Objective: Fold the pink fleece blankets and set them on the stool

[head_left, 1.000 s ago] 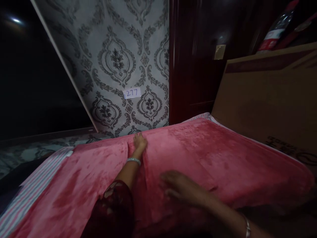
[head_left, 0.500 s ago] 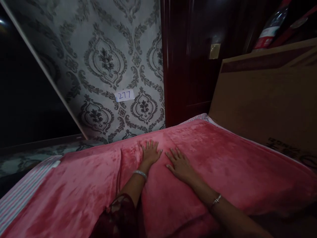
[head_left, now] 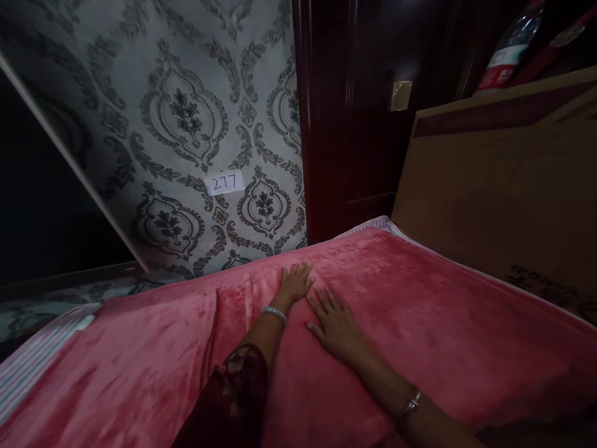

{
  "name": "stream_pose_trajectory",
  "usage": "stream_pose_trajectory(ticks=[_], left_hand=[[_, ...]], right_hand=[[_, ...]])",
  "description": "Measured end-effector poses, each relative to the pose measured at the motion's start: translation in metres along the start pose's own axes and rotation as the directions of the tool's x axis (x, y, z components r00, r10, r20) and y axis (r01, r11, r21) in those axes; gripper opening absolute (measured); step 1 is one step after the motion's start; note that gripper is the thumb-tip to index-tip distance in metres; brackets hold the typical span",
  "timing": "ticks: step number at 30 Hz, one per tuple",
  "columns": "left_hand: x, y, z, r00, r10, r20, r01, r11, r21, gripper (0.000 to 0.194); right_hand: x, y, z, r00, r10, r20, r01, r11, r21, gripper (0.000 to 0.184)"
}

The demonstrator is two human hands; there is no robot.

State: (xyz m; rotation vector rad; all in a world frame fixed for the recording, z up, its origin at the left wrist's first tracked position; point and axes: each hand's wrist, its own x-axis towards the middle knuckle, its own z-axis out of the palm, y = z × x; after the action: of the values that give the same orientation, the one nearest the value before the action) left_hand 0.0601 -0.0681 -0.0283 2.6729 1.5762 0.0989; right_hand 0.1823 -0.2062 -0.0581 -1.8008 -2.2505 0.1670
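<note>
Two hands, left and right, grip open, palms down on pink plush blanket.

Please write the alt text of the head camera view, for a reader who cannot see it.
Bare left hand and bare right hand rest palm down, close together, on a plush pink-red blanket. Behind are grey patterned wallpaper with a white paper label reading "277", a glossy dark red wooden panel and a large brown cardboard box.
</note>
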Motion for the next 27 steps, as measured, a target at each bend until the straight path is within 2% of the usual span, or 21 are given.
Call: stream_pose_trajectory(ticks=[3,6,12,14,17,21,24,27], left_hand=[[0.002,-0.003,0.014,1.000,-0.014,-0.028,0.014,1.000,-0.002,0.057],[0.000,-0.004,0.020,0.999,-0.015,-0.043,0.014,1.000,-0.008,0.057],[-0.006,-0.002,0.006,0.999,-0.032,-0.003,0.032,0.999,-0.009,0.058],[-0.014,-0.010,-0.002,0.998,-0.068,0.003,0.068,0.998,0.005,0.058],[-0.035,-0.032,-0.008,0.983,-0.180,-0.030,0.181,0.983,0.035,0.059],[-0.062,-0.059,-0.003,0.953,-0.299,-0.053,0.301,0.953,0.035,0.064],[-0.065,-0.064,0.002,0.946,-0.324,-0.028,0.325,0.946,0.013,0.065],[-0.060,-0.064,-0.005,0.944,-0.327,0.040,0.328,0.945,-0.016,0.067]], right_hand=[[0.000,0.002,0.001,1.000,-0.024,-0.006,0.024,1.000,0.004,0.066],[-0.001,0.003,0.000,0.999,-0.041,-0.028,0.040,0.999,-0.002,0.065],[-0.002,0.004,0.004,0.999,-0.029,-0.033,0.026,0.996,-0.080,0.063],[-0.002,0.005,0.008,0.997,-0.047,-0.062,0.040,0.994,-0.103,0.062],[-0.001,0.007,0.015,0.991,-0.075,-0.113,0.059,0.989,-0.134,0.061],[0.000,0.012,0.023,0.987,-0.081,-0.135,0.060,0.987,-0.149,0.060],[0.000,0.015,0.026,0.984,-0.096,-0.152,0.072,0.985,-0.155,0.060],[0.000,0.016,0.027,0.981,-0.109,-0.163,0.079,0.981,-0.179,0.060]])
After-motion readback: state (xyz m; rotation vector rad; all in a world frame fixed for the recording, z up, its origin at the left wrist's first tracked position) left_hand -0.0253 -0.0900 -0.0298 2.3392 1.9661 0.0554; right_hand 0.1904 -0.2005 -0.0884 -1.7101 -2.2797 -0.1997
